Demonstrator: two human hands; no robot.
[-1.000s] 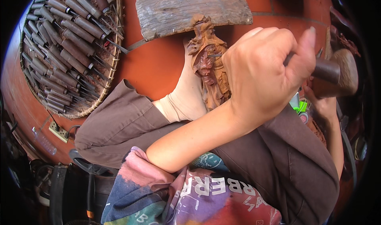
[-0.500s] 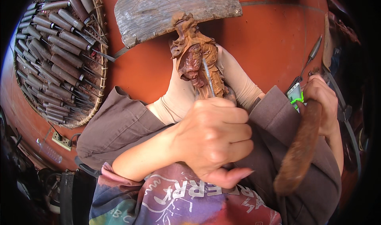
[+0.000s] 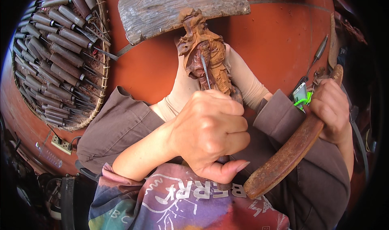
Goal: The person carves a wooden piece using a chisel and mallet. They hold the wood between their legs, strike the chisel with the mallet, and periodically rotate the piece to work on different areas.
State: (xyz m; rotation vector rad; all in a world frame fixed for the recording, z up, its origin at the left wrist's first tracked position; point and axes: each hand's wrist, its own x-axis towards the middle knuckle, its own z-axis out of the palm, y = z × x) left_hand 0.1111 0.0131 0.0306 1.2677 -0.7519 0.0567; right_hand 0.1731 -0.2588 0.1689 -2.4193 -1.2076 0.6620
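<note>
My left hand (image 3: 212,130) is closed round the handle of a carving chisel (image 3: 204,70), whose thin metal blade points away from me. The blade rests against a carved wooden figure (image 3: 204,47), brown and reddish, that sits between my feet. At the right, my right hand (image 3: 331,110) grips a long worn wooden mallet (image 3: 285,157); its thick end lies close to the butt of the chisel handle, low in front of my shirt. The chisel's handle is mostly hidden by my left hand.
A thick half-round wooden board (image 3: 182,13) stands beyond the figure. On the left, a round woven basket (image 3: 104,84) holds several wooden-handled chisels. A power strip (image 3: 61,144) lies below it. A small device with a green strap (image 3: 300,94) and a coiled cord lies by my right knee.
The mallet has swung leftward toward the chisel's butt, its angle flatter. My left hand has shifted slightly left, and the blade now touches the figure further left.
</note>
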